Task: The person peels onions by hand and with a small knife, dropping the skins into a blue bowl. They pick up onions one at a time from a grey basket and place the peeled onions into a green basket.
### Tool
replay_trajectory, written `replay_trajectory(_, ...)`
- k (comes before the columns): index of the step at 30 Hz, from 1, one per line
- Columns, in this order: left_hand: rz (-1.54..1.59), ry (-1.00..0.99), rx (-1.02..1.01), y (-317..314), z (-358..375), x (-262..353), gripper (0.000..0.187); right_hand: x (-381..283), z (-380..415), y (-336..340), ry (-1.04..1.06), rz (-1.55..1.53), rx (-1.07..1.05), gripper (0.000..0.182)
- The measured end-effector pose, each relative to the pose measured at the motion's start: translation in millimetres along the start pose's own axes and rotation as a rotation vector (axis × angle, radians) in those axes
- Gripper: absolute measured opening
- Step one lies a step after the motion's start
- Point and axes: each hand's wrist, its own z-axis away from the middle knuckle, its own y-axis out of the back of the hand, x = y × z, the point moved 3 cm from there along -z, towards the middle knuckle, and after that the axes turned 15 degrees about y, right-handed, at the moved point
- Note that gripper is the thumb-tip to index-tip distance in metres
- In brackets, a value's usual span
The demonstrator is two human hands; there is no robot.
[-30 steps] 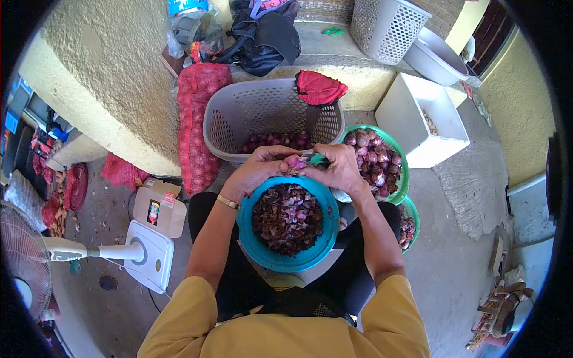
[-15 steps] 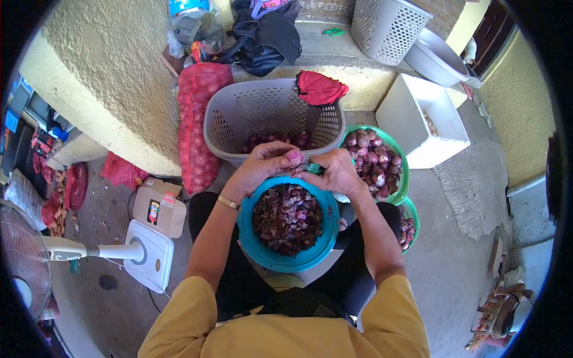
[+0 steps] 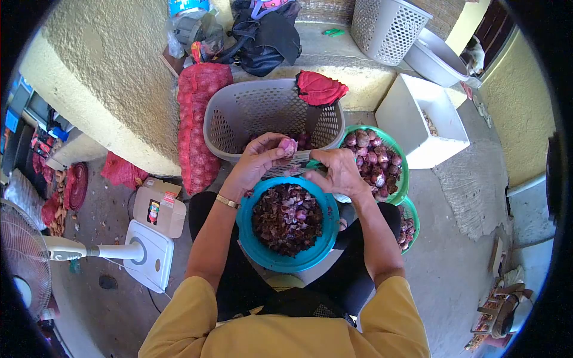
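Pinched in the fingers of my left hand point(image 3: 261, 159) is a pink-purple onion point(image 3: 287, 147), held above the front rim of the grey perforated basket point(image 3: 215, 128). My right hand point(image 3: 339, 170) is closed around a small green-handled knife point(image 3: 313, 163), a little to the right of the onion and apart from it; its blade is hard to make out. Below both hands, between my knees, a blue basin point(image 3: 246, 238) holds dark onion skins point(image 3: 286, 221). More onions lie in the grey basket, partly hidden by my left hand.
To the right stand a green basket of unpeeled onions point(image 3: 373, 158), a smaller green basket point(image 3: 415, 212) and a white box point(image 3: 406, 119). A red mesh sack of onions point(image 3: 200, 131) leans at left, near a fan point(image 3: 27, 262). A white animal point(image 3: 476, 56) is by the doorway.
My hands have separated: the left has lifted slightly with the onion, and the right has drawn back from it with the knife. The animal at the doorway shows more.
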Motion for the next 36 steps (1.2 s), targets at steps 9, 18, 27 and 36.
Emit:
replay_trajectory(9,-0.063,0.005,-0.023,2.1,-0.2,-1.2,0.032,-10.8,-6.2,12.7,-0.031,0.047,0.091,0.044)
replay_trajectory(18,-0.038,0.069,-0.053,-11.7,6.2,4.2,0.038,2.1,3.7,6.4,-0.063,-0.032,0.026,0.046)
replay_trajectory(27,-0.017,0.037,-0.088,-20.9,5.8,8.8,0.037,-2.7,1.3,7.8,0.038,-0.099,0.115,0.04)
replay_trajectory(36,0.047,0.111,-0.136,-19.5,5.0,-0.4,0.033,4.6,0.1,4.7,-0.118,-0.027,0.195,0.044)
